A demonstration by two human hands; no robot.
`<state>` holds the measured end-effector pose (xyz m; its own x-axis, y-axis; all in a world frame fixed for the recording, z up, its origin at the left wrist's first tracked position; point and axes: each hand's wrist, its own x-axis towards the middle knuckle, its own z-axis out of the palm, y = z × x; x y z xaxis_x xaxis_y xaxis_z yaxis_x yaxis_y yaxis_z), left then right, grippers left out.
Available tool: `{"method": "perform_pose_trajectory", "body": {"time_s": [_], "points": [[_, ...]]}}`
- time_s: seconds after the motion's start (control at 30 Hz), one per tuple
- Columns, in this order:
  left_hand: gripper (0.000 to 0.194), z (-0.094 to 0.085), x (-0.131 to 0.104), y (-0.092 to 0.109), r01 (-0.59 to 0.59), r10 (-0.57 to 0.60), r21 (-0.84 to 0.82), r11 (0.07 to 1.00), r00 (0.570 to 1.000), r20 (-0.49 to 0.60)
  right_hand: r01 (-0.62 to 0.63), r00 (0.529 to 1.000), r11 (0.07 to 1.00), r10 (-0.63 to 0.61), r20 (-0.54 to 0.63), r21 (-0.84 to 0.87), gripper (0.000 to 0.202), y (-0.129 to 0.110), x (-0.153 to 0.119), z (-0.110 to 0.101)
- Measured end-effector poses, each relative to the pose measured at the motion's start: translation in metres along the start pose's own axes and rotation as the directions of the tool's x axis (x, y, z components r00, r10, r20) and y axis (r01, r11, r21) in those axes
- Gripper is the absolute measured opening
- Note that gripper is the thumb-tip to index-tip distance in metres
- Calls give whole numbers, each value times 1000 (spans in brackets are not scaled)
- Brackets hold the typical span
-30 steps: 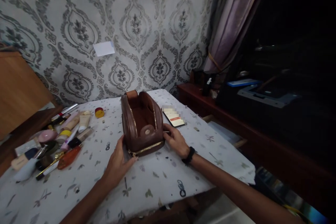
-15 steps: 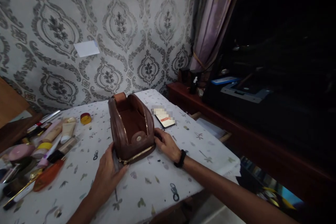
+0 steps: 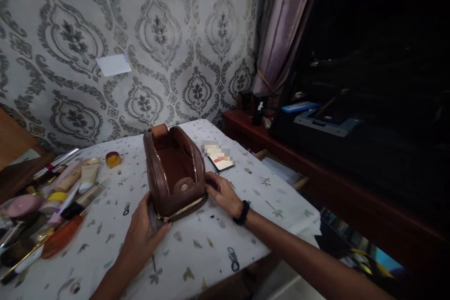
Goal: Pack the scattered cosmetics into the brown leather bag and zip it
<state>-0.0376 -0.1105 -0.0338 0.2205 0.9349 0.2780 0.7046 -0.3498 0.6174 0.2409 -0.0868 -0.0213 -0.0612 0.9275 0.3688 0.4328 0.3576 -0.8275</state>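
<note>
A brown leather makeup bag stands on the table with its top unzipped and folded wide, showing a bare reddish-brown inside. Gold zips edge its opening and run across its front end. My left hand cups the bag's near left corner, thumb at the front and fingers along the side. On the opposite side, my right hand grips the near right corner, its fingertips partly hidden behind the bag. A black band circles my right wrist. Just beyond that hand lies a phone with a lit, partly blurred screen.
Makeup tubes, bottles and brushes crowd the left of the patterned white tablecloth. A small yellow jar with a dark red lid sits apart from them. At right stand a dark red desk and a large black screen.
The view has shifted very slightly. Both hands keep their places on the bag, and nothing else has visibly moved.
</note>
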Motion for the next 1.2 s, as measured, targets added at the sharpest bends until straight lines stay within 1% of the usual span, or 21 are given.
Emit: {"method": "perform_pose_trajectory", "body": {"time_s": [0.07,0.13,0.2,0.27,0.3,0.4,0.5,0.57,0.7,0.8,0.9,1.0,1.1,1.2], "points": [[81,0,0,-1,11,-11,4,1000,1000,13,-19,999,998,16,-41,-58,29,4,0,-3],[81,0,-1,-2,17,-17,6,1000,1000,19,-50,992,993,36,-124,-111,33,10,2,-10],[81,0,-1,-3,9,-9,9,1000,1000,16,-82,975,981,42,-220,-173,38,17,6,-21],[81,0,-2,-4,-4,4,8,1000,1000,3,-122,957,947,32,-290,-298,48,25,11,-33],[82,0,-2,-4,-11,11,6,1000,1000,-1,-150,952,914,31,-304,-378,54,28,14,-39],[83,1,-2,-3,-13,13,2,1000,1000,0,-243,955,779,86,-285,-578,72,37,22,-48],[83,2,-1,-3,-1,1,12,1000,1000,9,-302,951,703,174,-256,-643,81,41,26,-49],[83,1,-1,-3,2,-3,21,1000,1000,21,-319,947,672,195,-255,-668,82,42,27,-48],[83,-1,-1,-1,12,-13,24,1000,999,41,-308,950,649,164,-267,-695,79,44,26,-46],[83,-3,-1,1,9,-9,8,1000,1000,29,-295,953,640,140,-270,-710,78,48,25,-47],[82,-3,-1,2,-15,15,-18,1000,1000,26,-300,951,619,130,-282,-726,76,52,24,-48],[83,-2,-1,2,-57,58,-19,998,998,32,-279,956,610,107,-272,-742,74,53,22,-50],[86,-5,-2,2,-78,79,-17,997,994,70,-247,966,608,96,-239,-755,75,56,24,-52],[90,-15,-4,2,-85,87,-15,996,986,142,-239,970,601,110,-218,-763,77,65,28,-55]]}}
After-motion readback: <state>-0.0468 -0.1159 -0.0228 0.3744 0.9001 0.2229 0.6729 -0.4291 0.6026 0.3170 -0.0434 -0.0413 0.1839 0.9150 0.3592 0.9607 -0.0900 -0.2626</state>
